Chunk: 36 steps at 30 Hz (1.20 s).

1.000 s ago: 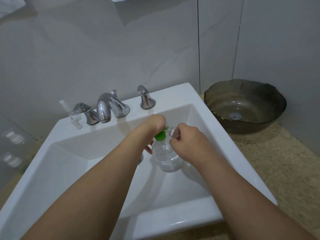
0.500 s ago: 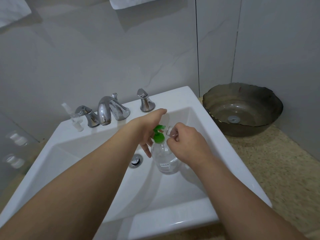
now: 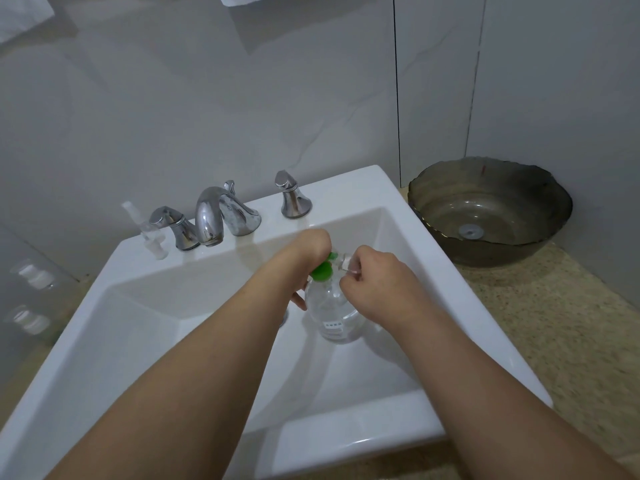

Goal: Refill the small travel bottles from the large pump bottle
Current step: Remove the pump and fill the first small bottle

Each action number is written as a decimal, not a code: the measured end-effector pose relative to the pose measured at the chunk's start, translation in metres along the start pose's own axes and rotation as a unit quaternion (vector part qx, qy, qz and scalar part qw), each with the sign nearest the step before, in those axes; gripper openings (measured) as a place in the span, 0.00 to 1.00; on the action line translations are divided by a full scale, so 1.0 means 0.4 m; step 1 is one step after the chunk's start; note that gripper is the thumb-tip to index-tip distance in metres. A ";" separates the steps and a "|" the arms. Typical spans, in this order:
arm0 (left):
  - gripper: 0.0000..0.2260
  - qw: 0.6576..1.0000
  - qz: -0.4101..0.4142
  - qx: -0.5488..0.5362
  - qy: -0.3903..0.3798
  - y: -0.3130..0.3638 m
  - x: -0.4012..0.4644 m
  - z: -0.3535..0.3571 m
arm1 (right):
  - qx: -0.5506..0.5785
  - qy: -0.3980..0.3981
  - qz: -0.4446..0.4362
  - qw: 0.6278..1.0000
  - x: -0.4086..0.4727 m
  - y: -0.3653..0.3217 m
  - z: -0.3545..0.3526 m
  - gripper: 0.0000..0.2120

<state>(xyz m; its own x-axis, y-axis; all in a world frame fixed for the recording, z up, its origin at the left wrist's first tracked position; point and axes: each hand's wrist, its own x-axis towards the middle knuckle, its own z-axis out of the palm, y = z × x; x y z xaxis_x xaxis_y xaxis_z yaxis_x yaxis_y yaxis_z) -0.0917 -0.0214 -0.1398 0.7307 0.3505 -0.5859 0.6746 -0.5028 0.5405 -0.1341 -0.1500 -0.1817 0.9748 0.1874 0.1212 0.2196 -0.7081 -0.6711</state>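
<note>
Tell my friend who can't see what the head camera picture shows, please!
Two bare hands work over a white square sink: the left hand presses on the green pump top of a large clear plastic bottle standing in the basin, while the right hand pinches a small clear travel bottle at the spout. A chrome faucet sits behind, a dark glass bowl to the right.

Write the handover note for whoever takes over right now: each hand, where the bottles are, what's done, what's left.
Left hand: on the green pump head of the large clear pump bottle, which stands in the white sink basin.
Right hand: pinches a small clear travel bottle at the pump's spout.
A clear spray-top piece stands on the ledge by the chrome faucet.
Done: bottle positioned at spout. Fill level not visible.
Left: pump, cap, refill any others.
</note>
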 end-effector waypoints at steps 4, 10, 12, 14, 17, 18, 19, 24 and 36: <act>0.14 1.000 0.002 -0.012 0.005 -0.003 0.000 0.001 | 0.011 -0.006 -0.002 1.000 0.000 -0.002 0.002 0.04; 0.16 1.000 0.003 -0.027 -0.008 -0.014 0.011 -0.011 | 0.015 -0.007 -0.011 1.000 0.000 -0.004 0.005 0.03; 0.18 0.999 -0.004 -0.038 -0.037 -0.013 0.012 -0.025 | 0.021 -0.002 -0.017 1.000 0.001 -0.008 0.003 0.03; 0.21 0.996 -0.014 -0.046 -0.080 -0.004 0.011 -0.040 | 0.030 0.007 -0.020 0.999 0.000 -0.012 -0.002 0.03; 0.24 0.992 -0.023 -0.047 -0.111 0.010 0.006 -0.055 | 0.039 0.021 -0.022 0.999 0.000 -0.015 -0.009 0.04; 0.25 0.992 -0.026 -0.044 -0.111 0.012 0.006 -0.058 | 0.039 0.023 -0.024 0.999 -0.001 -0.016 -0.010 0.04; 0.26 0.993 -0.029 -0.038 -0.110 0.014 0.005 -0.059 | 0.039 0.024 -0.025 0.999 -0.001 -0.017 -0.010 0.04; 0.27 0.993 -0.038 -0.019 -0.112 0.012 0.005 -0.058 | 0.040 0.014 -0.022 0.999 -0.002 -0.019 -0.012 0.04; 0.17 1.000 0.001 0.009 -0.018 -0.006 0.026 -0.015 | 0.023 -0.008 0.000 1.000 -0.001 -0.006 0.000 0.03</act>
<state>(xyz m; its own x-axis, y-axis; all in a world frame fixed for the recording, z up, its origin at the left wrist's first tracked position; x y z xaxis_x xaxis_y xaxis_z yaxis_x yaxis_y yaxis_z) -0.0851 -0.0120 -0.1434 0.7280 0.3206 -0.6060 0.6703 -0.5183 0.5311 -0.1352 -0.1484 -0.1802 0.9738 0.1993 0.1099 0.2178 -0.6759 -0.7041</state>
